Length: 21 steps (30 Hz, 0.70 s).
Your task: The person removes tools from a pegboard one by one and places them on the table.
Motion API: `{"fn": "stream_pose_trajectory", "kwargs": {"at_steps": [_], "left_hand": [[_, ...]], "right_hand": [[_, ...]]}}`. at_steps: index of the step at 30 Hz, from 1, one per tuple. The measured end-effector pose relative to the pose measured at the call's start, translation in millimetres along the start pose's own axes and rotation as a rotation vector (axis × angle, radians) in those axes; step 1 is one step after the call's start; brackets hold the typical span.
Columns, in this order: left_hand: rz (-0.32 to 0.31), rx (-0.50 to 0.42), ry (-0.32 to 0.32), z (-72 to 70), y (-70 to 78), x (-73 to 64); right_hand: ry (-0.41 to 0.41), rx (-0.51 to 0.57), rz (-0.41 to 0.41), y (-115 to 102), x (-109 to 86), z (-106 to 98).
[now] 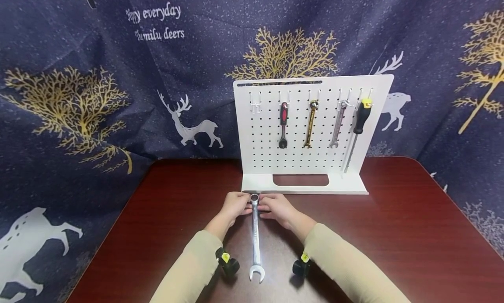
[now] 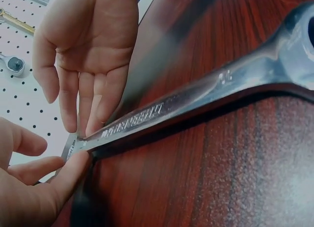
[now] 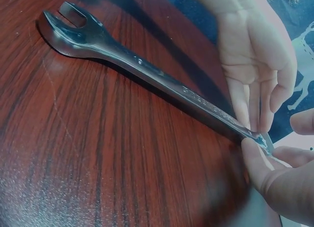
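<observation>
- Head view: wrench (image 1: 256, 239) lies on the counter (image 1: 157, 206), ring end toward the pegboard (image 1: 297, 163).
- Grip: left hand (image 1: 235, 204) and right hand (image 1: 278, 208) flank that end, fingers unclamped, thumbs apart.
- Even fingertip pressure should keep it straight.

A makeshift, workshop-like tool station: a white pegboard (image 1: 293, 158) hung with a ratchet (image 1: 283, 114), two wrenches (image 1: 310, 125) and a screwdriver (image 1: 360, 119) stands on a reddish-brown wood-grain table (image 1: 169, 215). Behind, creased dark-blue cloth (image 1: 212, 44) printed with white deer (image 1: 198, 130) and golden trees (image 1: 83, 125) hides the room, so home or studio cannot be told.
</observation>
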<state>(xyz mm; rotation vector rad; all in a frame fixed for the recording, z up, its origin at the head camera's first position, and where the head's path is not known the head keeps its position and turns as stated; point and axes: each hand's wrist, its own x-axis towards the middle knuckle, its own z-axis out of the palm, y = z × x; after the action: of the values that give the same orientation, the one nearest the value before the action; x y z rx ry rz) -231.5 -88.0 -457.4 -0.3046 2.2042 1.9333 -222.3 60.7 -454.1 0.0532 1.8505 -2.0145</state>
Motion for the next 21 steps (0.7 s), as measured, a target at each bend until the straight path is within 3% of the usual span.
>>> {"fn": "stream_pose_trajectory", "kwargs": {"at_steps": [9,21], "left_hand": [[0.01,0.041,0.029,0.9,3.5,-0.4],[0.015,0.026,0.041,0.5,1.2,1.0]], "right_hand": [[-0.015,0.006,-0.001,-0.4,0.6,-1.4],[0.004,0.01,0.0,-0.7,-0.8,0.8]]}}
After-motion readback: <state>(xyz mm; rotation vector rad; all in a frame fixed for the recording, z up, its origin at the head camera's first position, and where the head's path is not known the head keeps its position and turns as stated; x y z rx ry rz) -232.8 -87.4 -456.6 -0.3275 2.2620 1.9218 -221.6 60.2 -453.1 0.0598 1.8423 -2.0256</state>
